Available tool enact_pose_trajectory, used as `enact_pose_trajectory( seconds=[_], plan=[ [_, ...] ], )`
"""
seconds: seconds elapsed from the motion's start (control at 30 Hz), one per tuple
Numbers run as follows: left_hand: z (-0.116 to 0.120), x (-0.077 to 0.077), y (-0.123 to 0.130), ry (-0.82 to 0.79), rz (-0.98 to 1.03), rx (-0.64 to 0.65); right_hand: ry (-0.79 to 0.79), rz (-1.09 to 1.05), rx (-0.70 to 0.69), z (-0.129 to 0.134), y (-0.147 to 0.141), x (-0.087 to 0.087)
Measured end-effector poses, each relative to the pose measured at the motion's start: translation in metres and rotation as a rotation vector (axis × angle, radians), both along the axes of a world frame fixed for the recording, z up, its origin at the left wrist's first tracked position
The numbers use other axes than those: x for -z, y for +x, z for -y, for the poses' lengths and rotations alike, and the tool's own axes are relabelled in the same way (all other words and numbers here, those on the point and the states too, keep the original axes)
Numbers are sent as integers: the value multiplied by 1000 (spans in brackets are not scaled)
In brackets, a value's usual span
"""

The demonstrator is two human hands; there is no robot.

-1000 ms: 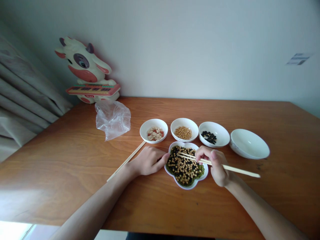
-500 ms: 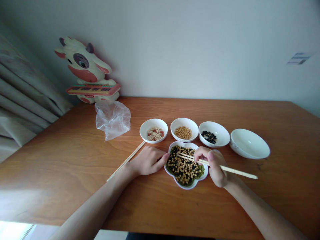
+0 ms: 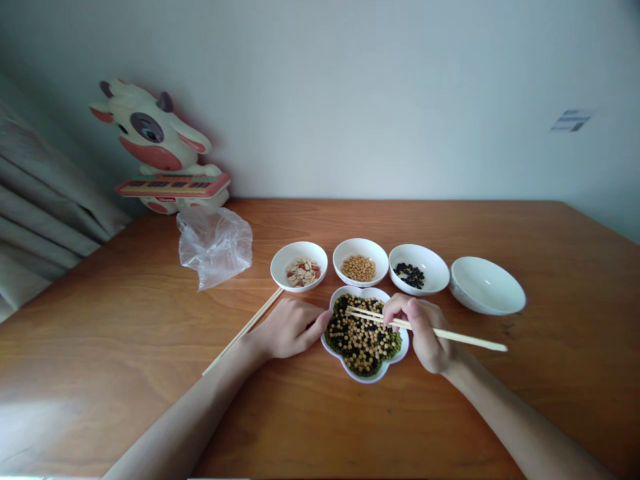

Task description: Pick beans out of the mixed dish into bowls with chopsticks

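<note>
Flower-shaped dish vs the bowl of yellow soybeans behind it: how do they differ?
The flower-shaped white dish has a lobed outline; the soybean bowl is round. The dish holds a mix of yellow soybeans, green mung beans and black beans; the bowl holds only yellow soybeans. The dish is nearer the person, with chopsticks from the right hand over it; no hand is at the bowl. Both are white and shallow.

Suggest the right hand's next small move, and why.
Probably pinch one yellow soybean from the mixed pile in the white flower-shaped dish with the slim wooden chopsticks in the right hand, then move it to the round white bowl of soybeans: the chopstick tips lie over the pile.
</note>
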State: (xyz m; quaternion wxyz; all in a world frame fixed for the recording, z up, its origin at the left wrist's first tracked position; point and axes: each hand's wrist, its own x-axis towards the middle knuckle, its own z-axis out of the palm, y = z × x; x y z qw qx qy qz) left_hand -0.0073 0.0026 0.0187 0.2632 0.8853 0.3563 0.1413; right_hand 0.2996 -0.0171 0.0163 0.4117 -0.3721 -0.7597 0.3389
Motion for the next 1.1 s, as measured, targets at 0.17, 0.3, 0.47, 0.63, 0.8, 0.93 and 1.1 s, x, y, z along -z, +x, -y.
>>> enact_pose_trajectory(
  seconds=[0.17, 0.3, 0.47, 0.63, 0.8, 0.93, 1.1],
  plan=[
    [0, 2, -1, -2, -24, -7, 90, -268, 62, 0, 16, -18],
    [0, 4, -2, 6, -35, -5, 288, -514, 278, -4, 20, -22],
    [0, 1, -1, 6, -31, -11, 130, -369, 347, -12, 12, -15],
    [0, 2, -1, 14, -24, -4, 120, -447, 299, -9, 9, -19],
    [0, 3, -1, 20, -6, -6, -56, -448, 240, 1, 3, -15],
    [0, 2, -1, 23, -11, -12, -203, -305, 9, 4, 2, -10],
    [0, 1, 0, 14, -3, -14, -272, -196, -83, 5, 0, -7]
  ],
)
